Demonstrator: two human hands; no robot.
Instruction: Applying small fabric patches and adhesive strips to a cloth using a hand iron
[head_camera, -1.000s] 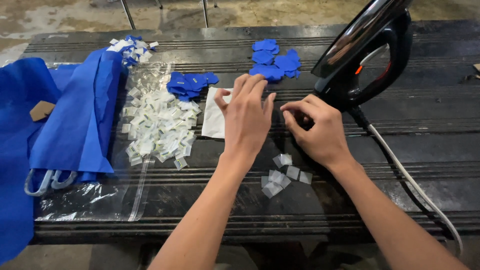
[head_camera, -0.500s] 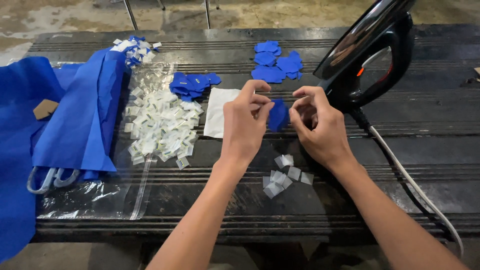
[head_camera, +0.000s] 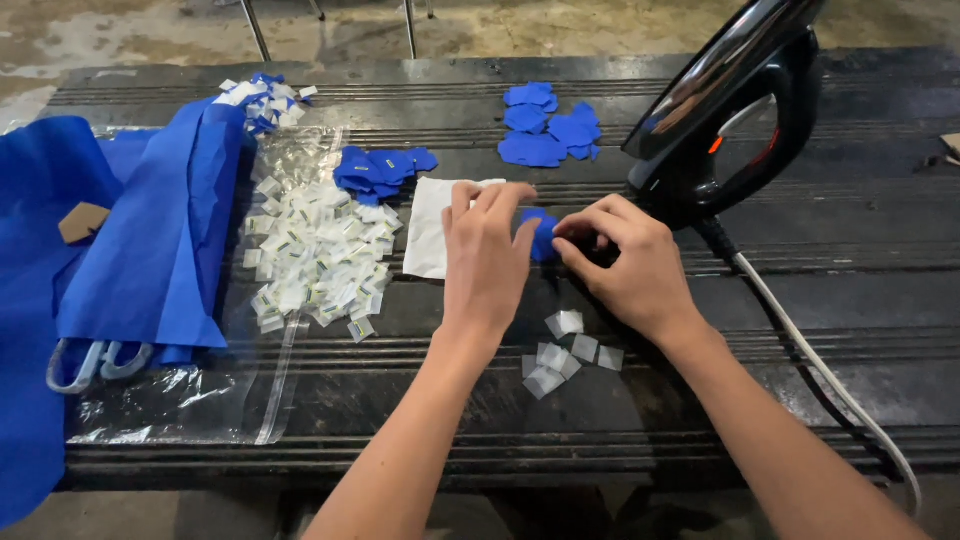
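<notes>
Head view: left hand (head_camera: 487, 262) and right hand (head_camera: 630, 260) pinch one blue patch (head_camera: 541, 236) between fingertips, white cloth (head_camera: 430, 240) just left, for working it.

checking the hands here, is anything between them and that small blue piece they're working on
Nothing visible: the left hand and right hand both already touch the small blue piece, pinched between their fingertips above the dark table.

Your hands pinch a royal-blue fabric patch (head_camera: 541, 236) beside a white cloth (head_camera: 428, 228), with white labels (head_camera: 318, 262), blue fabric (head_camera: 150, 240) and a glossy black iron (head_camera: 735, 110) on the dark table (head_camera: 800, 300).
</notes>
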